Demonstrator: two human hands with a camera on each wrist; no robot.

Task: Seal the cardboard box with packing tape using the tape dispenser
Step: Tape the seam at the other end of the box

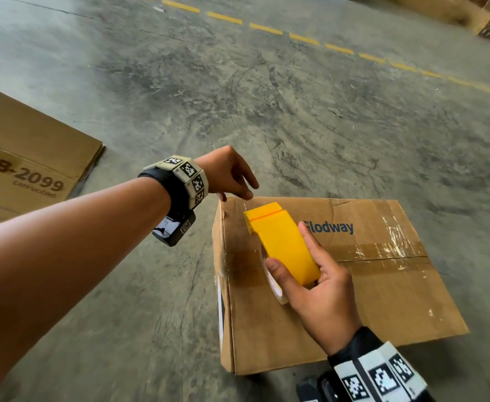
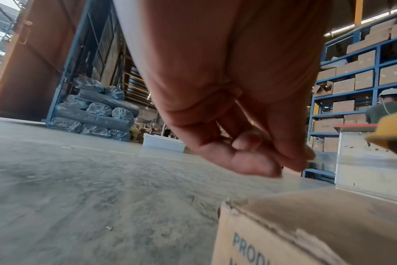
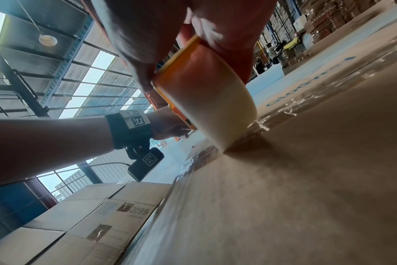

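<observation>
Right hand (image 1: pixel 322 297) grip clasps yellow tape dispenser (image 1: pixel 281 242) | left hand (image 1: pixel 229 175) grip pinches tape end | box (image 1: pixel 383 300): "Glodway"

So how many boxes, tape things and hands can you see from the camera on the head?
Cardboard boxes: 2, the Glodway box and the KB-2099 box
Yellow tape dispensers: 1, gripped by the right hand
Hands: 2, the right hand and the left hand, which pinches the clear tape end
Total: 5
</observation>
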